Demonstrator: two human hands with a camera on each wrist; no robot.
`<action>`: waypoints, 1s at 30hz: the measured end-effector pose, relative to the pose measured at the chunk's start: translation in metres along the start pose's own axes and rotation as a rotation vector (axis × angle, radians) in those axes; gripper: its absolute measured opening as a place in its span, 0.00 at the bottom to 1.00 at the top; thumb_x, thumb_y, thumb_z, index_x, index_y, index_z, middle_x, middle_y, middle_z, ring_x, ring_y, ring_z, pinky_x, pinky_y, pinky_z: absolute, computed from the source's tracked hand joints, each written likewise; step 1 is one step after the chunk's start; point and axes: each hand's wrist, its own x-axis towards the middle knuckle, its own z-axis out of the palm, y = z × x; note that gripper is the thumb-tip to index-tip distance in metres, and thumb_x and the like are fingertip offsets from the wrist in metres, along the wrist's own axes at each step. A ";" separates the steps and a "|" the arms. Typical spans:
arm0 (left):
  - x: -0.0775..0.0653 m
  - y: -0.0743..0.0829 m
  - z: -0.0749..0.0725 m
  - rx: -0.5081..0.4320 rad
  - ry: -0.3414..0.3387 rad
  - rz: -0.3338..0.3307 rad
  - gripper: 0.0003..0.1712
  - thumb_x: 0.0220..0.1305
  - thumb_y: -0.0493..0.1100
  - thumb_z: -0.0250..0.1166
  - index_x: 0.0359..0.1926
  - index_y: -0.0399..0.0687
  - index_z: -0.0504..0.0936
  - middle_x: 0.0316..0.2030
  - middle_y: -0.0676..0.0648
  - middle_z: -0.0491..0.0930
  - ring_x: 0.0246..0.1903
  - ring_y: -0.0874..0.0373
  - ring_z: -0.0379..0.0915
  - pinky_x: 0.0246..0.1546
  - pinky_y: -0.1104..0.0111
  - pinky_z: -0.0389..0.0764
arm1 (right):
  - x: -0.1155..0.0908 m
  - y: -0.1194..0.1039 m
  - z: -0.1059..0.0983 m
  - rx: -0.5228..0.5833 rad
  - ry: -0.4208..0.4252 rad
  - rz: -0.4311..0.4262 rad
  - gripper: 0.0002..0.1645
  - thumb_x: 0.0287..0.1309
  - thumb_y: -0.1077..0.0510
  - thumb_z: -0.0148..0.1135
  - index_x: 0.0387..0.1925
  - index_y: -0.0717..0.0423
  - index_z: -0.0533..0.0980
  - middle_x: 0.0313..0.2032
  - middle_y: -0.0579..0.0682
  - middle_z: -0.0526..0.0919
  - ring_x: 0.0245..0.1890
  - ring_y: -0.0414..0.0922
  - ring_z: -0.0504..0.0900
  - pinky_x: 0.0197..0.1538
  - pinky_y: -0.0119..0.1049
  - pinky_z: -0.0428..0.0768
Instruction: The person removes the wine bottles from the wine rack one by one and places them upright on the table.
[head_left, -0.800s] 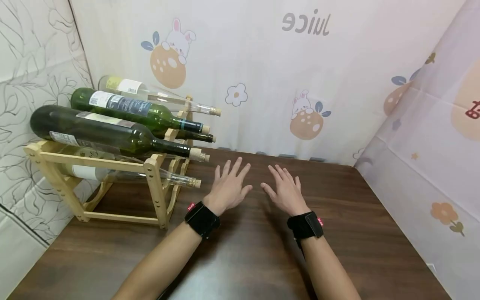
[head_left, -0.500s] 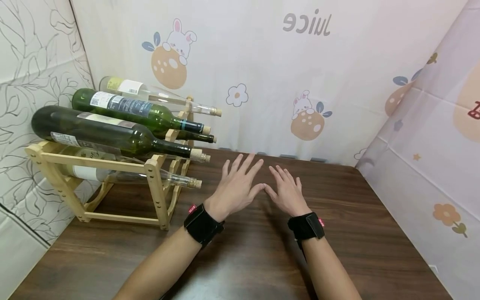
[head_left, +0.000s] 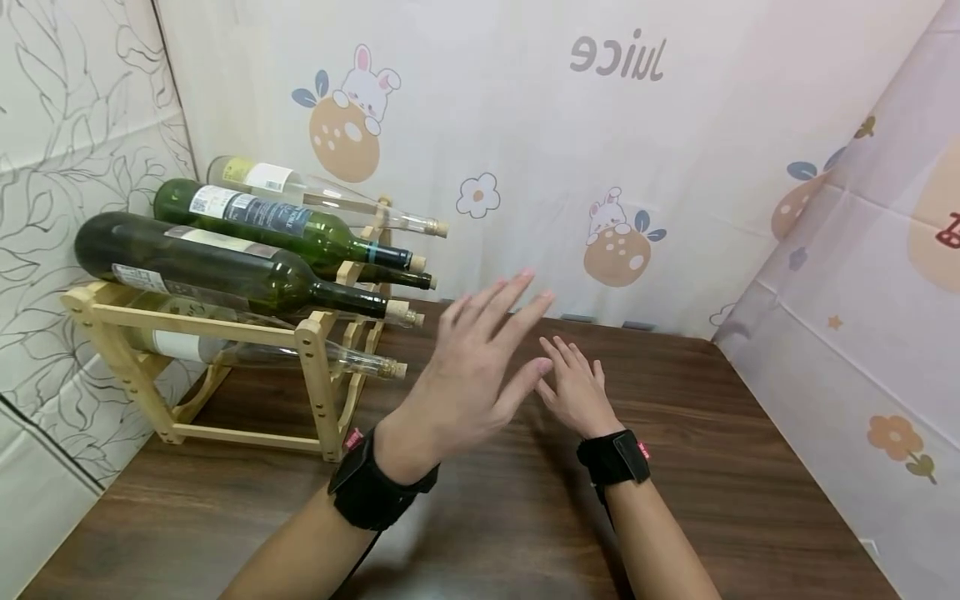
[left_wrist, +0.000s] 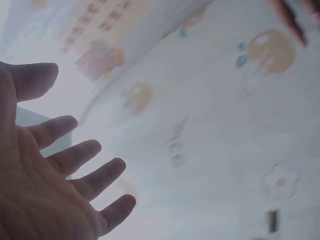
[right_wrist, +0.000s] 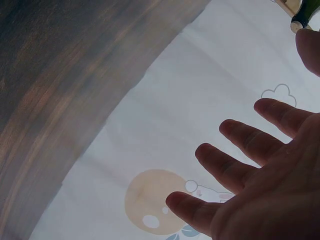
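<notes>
My left hand point(head_left: 468, 379) is raised over the table with its fingers spread, holding nothing. In the left wrist view its palm point(left_wrist: 45, 185) faces the camera. Farther right, my right hand point(head_left: 577, 390) hovers with straight fingers and holds nothing; its palm point(right_wrist: 270, 195) shows bare in the right wrist view. Left of my left hand stands a wooden wine rack point(head_left: 318, 383). On its top lie a dark wine bottle point(head_left: 202, 258), a green wine bottle point(head_left: 262, 218) and a clear bottle point(head_left: 315, 193). Lower down rest another clear bottle point(head_left: 255, 350) and a partly hidden dark-necked bottle point(head_left: 397, 277).
The brown wooden table point(head_left: 675, 450) runs back to a printed curtain point(head_left: 487, 108). More printed cloth point(head_left: 847, 275) borders the right side, and a leaf-patterned panel point(head_left: 67, 208) stands close behind the rack on the left.
My left hand has risen toward the camera and shifted slightly right, its fingers spread wider. My right hand has hardly moved. The bottles and rack stay as they were.
</notes>
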 end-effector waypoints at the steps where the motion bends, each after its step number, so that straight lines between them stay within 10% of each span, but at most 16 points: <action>1: -0.001 0.000 -0.008 -0.019 0.046 0.012 0.36 0.77 0.52 0.61 0.79 0.47 0.64 0.82 0.41 0.58 0.79 0.44 0.57 0.79 0.40 0.55 | 0.000 -0.001 0.001 0.005 -0.002 0.001 0.43 0.78 0.43 0.57 0.83 0.52 0.54 0.83 0.62 0.55 0.83 0.65 0.51 0.76 0.78 0.45; 9: -0.013 -0.023 -0.079 -0.077 0.418 0.005 0.33 0.71 0.43 0.65 0.72 0.34 0.70 0.75 0.33 0.68 0.76 0.41 0.63 0.81 0.46 0.54 | 0.002 -0.003 0.003 0.033 -0.011 0.008 0.45 0.77 0.38 0.56 0.83 0.51 0.55 0.83 0.62 0.54 0.83 0.64 0.51 0.77 0.77 0.43; 18: -0.042 -0.055 -0.147 0.012 0.683 -0.321 0.27 0.72 0.49 0.65 0.68 0.44 0.80 0.70 0.46 0.78 0.74 0.55 0.69 0.79 0.63 0.63 | 0.001 -0.001 0.001 0.036 -0.021 0.006 0.45 0.77 0.38 0.56 0.83 0.52 0.54 0.83 0.64 0.54 0.83 0.65 0.50 0.77 0.77 0.42; 30: -0.077 -0.097 -0.189 0.168 0.683 -0.857 0.28 0.73 0.47 0.59 0.72 0.51 0.77 0.74 0.49 0.71 0.76 0.58 0.62 0.79 0.67 0.56 | 0.004 -0.002 0.001 0.040 -0.032 0.006 0.45 0.78 0.37 0.54 0.83 0.52 0.54 0.83 0.64 0.53 0.83 0.66 0.49 0.76 0.78 0.42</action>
